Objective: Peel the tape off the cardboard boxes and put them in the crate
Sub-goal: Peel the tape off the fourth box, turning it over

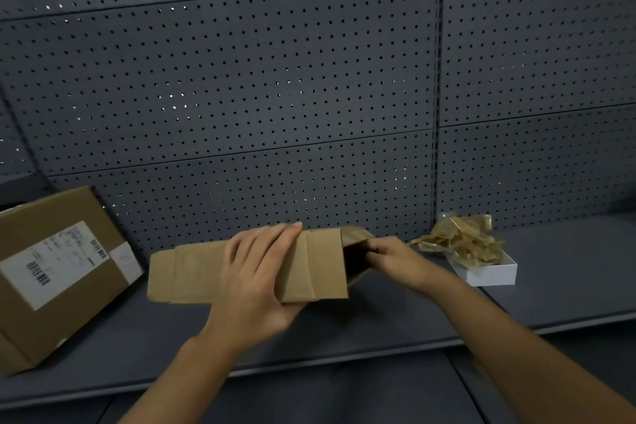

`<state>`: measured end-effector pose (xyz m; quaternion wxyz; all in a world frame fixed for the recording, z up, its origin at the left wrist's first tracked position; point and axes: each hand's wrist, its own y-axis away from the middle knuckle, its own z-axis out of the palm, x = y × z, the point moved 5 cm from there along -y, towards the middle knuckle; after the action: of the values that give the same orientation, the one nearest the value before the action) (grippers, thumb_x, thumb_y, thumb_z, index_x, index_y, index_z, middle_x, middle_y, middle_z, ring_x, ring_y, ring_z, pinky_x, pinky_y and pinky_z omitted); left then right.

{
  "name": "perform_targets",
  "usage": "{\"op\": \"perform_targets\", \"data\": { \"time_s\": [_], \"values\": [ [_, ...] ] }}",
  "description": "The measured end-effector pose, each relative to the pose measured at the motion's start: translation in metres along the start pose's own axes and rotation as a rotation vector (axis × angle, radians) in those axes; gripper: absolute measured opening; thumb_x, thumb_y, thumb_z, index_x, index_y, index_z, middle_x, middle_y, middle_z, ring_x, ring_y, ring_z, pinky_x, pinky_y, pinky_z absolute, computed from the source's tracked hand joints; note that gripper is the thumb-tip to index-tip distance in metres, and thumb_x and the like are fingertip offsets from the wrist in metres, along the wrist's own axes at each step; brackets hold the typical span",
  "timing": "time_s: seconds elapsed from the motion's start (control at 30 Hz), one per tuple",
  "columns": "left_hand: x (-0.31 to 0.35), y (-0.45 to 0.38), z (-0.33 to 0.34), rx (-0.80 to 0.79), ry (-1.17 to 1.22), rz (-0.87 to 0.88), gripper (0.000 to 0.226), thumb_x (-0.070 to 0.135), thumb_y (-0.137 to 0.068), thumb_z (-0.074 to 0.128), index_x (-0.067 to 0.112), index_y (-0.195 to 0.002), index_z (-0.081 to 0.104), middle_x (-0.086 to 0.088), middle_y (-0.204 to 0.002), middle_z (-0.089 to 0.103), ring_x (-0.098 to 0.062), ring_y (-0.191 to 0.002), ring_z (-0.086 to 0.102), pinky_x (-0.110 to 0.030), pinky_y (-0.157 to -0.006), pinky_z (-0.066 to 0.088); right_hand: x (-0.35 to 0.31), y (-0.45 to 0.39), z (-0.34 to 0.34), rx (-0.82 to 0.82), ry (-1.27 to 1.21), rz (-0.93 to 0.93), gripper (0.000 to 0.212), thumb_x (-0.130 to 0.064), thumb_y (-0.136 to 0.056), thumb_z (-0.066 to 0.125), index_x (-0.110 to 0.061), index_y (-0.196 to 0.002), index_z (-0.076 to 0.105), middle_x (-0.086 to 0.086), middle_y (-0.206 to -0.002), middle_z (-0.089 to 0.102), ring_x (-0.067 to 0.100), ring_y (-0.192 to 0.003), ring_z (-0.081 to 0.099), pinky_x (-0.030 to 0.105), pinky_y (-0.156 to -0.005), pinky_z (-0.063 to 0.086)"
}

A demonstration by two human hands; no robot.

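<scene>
- Gripping a flattened brown cardboard box (206, 272) across its middle: left hand (256, 280), fingers wrapped over.
- Right hand (392, 256) fingers pinching its open end flap, above grey metal shelf (395, 317).

A: What is in the hands?
B: A long cardboard box (247, 272) lies sideways over a grey shelf (361, 330). The left hand (256, 280) wraps its middle; the right hand (392, 256) pinches the open end flap.
A: And nearby?
B: A larger labelled box (58, 279) at left; at right, crumpled tape (459, 239) piled on a white tray (492, 274), before a pegboard wall (241, 79)
</scene>
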<state>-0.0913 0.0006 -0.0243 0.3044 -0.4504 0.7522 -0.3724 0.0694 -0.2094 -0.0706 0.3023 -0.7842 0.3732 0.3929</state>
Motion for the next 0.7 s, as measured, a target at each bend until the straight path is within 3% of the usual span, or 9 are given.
{"op": "perform_targets", "data": {
  "time_s": [0.1, 0.23, 0.37, 0.47, 0.6, 0.7],
  "values": [
    [-0.010, 0.003, 0.000, -0.015, 0.005, -0.037, 0.091, 0.055, -0.075, 0.080, 0.012, -0.150, 0.049, 0.004, -0.148, 0.052, -0.020, -0.133, 0.051, -0.039, -0.115, 0.031, -0.006, -0.009, 0.007, -0.007, 0.152, -0.035, 0.021, -0.017, -0.099, 0.055, -0.019, -0.096, 0.076, 0.013, -0.100, 0.070, 0.030, -0.098, 0.065, 0.041, -0.091, 0.054],
    [-0.015, 0.003, 0.002, -0.038, -0.035, -0.057, 0.093, 0.057, -0.075, 0.081, 0.014, -0.150, 0.048, 0.003, -0.146, 0.052, -0.022, -0.130, 0.052, -0.039, -0.114, 0.032, -0.007, -0.011, 0.009, 0.088, 0.384, -0.037, 0.016, -0.020, -0.102, 0.050, -0.017, -0.095, 0.064, 0.004, -0.104, 0.052, 0.020, -0.104, 0.051, 0.041, -0.095, 0.047],
    [-0.016, 0.001, 0.003, -0.061, -0.049, -0.044, 0.092, 0.057, -0.076, 0.082, 0.014, -0.150, 0.049, 0.003, -0.147, 0.053, -0.023, -0.131, 0.053, -0.041, -0.112, 0.035, -0.018, 0.000, 0.008, 0.050, 0.689, -0.084, 0.015, -0.021, -0.102, 0.049, -0.017, -0.110, 0.061, 0.001, -0.105, 0.056, 0.020, -0.104, 0.052, 0.040, -0.082, 0.048],
    [-0.013, 0.000, 0.004, -0.070, -0.063, -0.025, 0.090, 0.058, -0.077, 0.080, 0.014, -0.149, 0.051, 0.003, -0.147, 0.055, -0.023, -0.132, 0.055, -0.045, -0.109, 0.038, -0.025, 0.003, 0.010, 0.015, 0.858, -0.090, 0.024, -0.026, -0.105, 0.047, -0.018, -0.123, 0.059, 0.003, -0.119, 0.057, 0.027, -0.111, 0.056, 0.041, -0.081, 0.049],
    [-0.012, 0.004, 0.003, -0.079, -0.068, -0.018, 0.088, 0.059, -0.078, 0.079, 0.013, -0.149, 0.053, 0.002, -0.147, 0.055, -0.023, -0.132, 0.055, -0.045, -0.110, 0.038, -0.004, 0.003, 0.001, -0.049, 0.865, 0.063, 0.038, -0.054, -0.106, 0.038, -0.026, -0.123, 0.058, 0.004, -0.116, 0.046, 0.031, -0.102, 0.061, 0.045, -0.087, 0.052],
    [-0.012, 0.006, 0.003, -0.081, -0.030, -0.018, 0.088, 0.055, -0.077, 0.081, 0.011, -0.149, 0.053, 0.003, -0.150, 0.053, -0.021, -0.134, 0.054, -0.043, -0.112, 0.036, -0.001, 0.006, 0.001, -0.093, 0.746, 0.122, 0.049, -0.063, -0.105, 0.032, -0.026, -0.114, 0.064, 0.002, -0.111, 0.067, 0.024, -0.102, 0.065, 0.043, -0.089, 0.053]
  ]
}}
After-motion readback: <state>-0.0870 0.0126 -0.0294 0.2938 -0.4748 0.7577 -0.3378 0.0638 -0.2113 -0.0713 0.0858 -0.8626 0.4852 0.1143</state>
